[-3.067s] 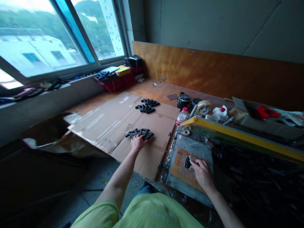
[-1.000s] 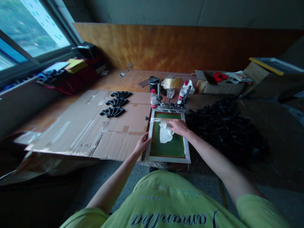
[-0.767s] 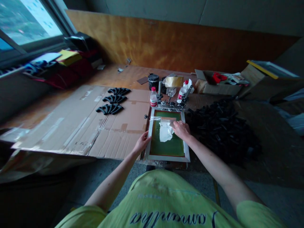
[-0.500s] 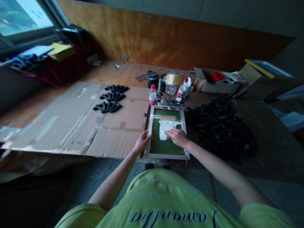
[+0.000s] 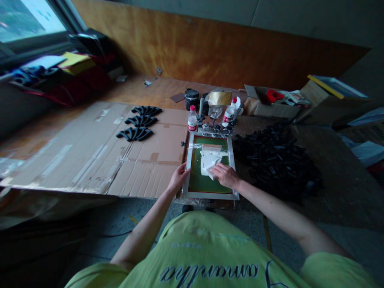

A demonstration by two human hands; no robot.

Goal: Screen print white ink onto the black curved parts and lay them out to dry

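A screen-printing frame (image 5: 236, 188) with silver rails and green mesh (image 5: 196, 184) lies in front of me, hinged to a metal clamp (image 5: 214, 129) at its far end. My left hand (image 5: 179, 176) grips the frame's left rail. On the mesh is a creased white cloth-like piece (image 5: 207, 160), with a brownish strip (image 5: 212, 147) at its far edge. My right hand (image 5: 225, 175) is closed on the near right corner of the white piece, pressing at the mesh. Whether it is cloth or paper, I cannot tell.
Curved black parts (image 5: 135, 134) lie in three rows on flattened cardboard (image 5: 90, 160) at left. A heap of black parts (image 5: 279, 164) is at right. Bottles (image 5: 192, 119), a black tub (image 5: 191, 99), tape (image 5: 220, 98) and an open box (image 5: 270, 109) stand behind.
My right hand has shifted very slightly, and the white piece looks more bunched near its fingers. My left hand stays on the rail. The view has moved a little.
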